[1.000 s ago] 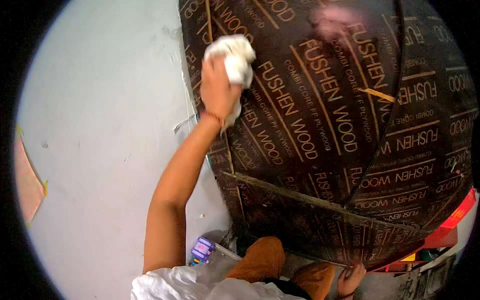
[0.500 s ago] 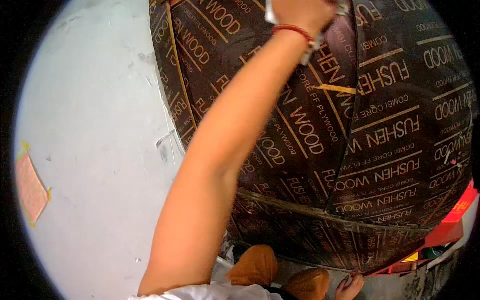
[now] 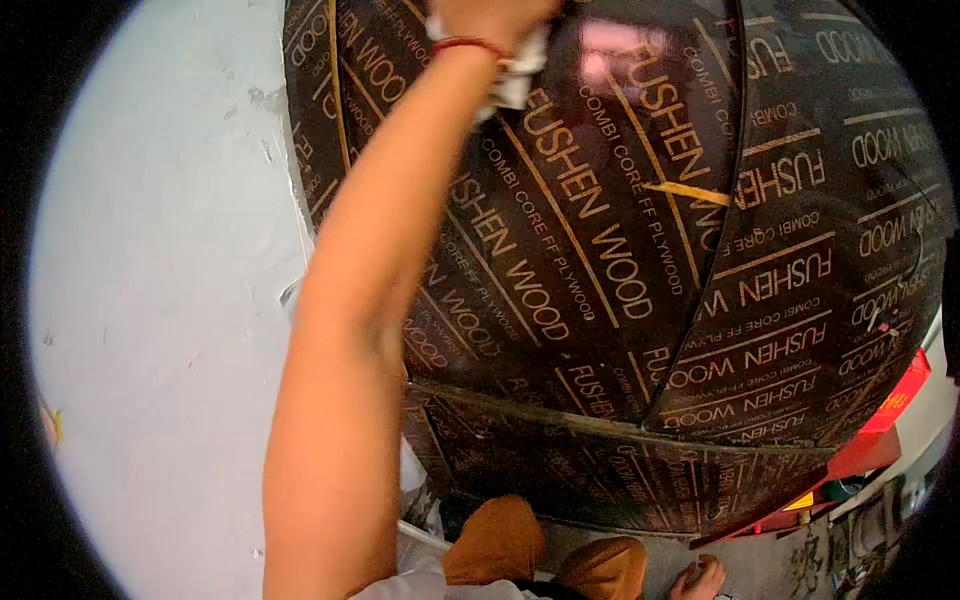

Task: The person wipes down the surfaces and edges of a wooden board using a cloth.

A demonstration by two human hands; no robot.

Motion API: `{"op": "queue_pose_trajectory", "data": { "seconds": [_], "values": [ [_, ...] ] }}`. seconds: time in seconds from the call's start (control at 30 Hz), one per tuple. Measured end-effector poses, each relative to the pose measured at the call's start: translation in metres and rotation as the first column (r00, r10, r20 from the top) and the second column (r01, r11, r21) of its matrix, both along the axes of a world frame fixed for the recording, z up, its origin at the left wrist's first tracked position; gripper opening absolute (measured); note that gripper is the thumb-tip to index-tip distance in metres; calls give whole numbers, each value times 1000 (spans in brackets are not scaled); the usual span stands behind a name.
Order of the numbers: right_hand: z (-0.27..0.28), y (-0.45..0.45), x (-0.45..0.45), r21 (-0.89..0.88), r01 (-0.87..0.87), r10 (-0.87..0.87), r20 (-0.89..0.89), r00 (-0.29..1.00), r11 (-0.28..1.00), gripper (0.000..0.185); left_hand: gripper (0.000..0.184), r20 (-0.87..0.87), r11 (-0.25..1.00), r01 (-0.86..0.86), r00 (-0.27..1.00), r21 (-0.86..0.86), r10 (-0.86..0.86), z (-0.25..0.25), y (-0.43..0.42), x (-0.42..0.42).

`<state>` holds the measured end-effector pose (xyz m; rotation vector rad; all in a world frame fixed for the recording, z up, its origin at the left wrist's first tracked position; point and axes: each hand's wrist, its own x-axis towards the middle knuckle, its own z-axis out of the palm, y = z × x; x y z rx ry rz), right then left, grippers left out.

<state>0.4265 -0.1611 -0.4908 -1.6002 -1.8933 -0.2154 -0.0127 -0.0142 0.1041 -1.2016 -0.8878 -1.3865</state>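
My left hand (image 3: 495, 18), with a red cord at the wrist, is at the top edge of view over the dark printed plywood surface (image 3: 585, 260). A crumpled white cloth (image 3: 518, 80) shows beneath it on both sides, pressed against the board; the fingertips are out of frame. Low on the right, my right hand (image 3: 700, 577) hangs beside my knee, below the front edge of the board. Its fingers are loosely bent and apart, and I see nothing held in them.
A pale wall (image 3: 170, 250) borders the plywood on the left. A strip of yellow tape (image 3: 690, 192) lies near a dark seam. Red boxes (image 3: 900, 390) stand beyond the right edge. My brown-trousered knees (image 3: 495, 545) are under the front edge.
My left hand has swept left across the plywood with the white cloth, uncovering a glossy pinkish reflection. My right hand stays low, now a little apart from the board's edge.
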Motion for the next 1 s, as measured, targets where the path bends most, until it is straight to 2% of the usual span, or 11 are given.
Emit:
{"op": "queue_pose_trajectory", "data": {
  "seconds": [0.07,0.17,0.3,0.4,0.47,0.53,0.6,0.73,0.83,0.9,1.0],
  "values": [
    [-21,1,6,21,-1,1,3,1000,1000,37,33,-70,969,-134,986,207,151,8,-7,-54],
    [-33,12,5,21,-45,45,-16,999,999,38,33,23,952,-258,966,164,257,1,-36,-104],
    [-29,31,2,-15,-112,112,-47,993,994,35,54,226,812,-567,780,-137,583,1,-44,-138],
    [-20,44,-3,-102,-137,130,-67,989,985,31,54,290,906,-420,862,-48,415,-11,-28,-118],
    [-16,50,-7,-21,-172,170,-80,982,985,29,51,44,962,-253,967,108,249,-31,-11,-92],
    [-24,55,-9,64,-208,212,-85,973,976,27,48,-61,882,-359,917,305,394,-50,13,-76],
    [-44,59,-9,105,-224,225,4,974,969,27,47,-342,927,-140,902,347,264,-56,25,-49],
    [-38,52,-11,-2,-199,199,4,980,980,29,42,-250,970,192,942,-148,-224,-99,16,47],
    [-25,45,-13,-25,-226,227,128,965,974,29,50,-424,985,167,889,-45,-171,-117,52,80],
    [-7,34,-22,-55,-254,255,7,967,966,75,50,-372,982,191,910,-9,-181,-136,50,100],
    [6,16,-31,213,-314,312,41,949,925,53,49,-317,971,236,923,25,-216,-140,43,97]
  ]
}}
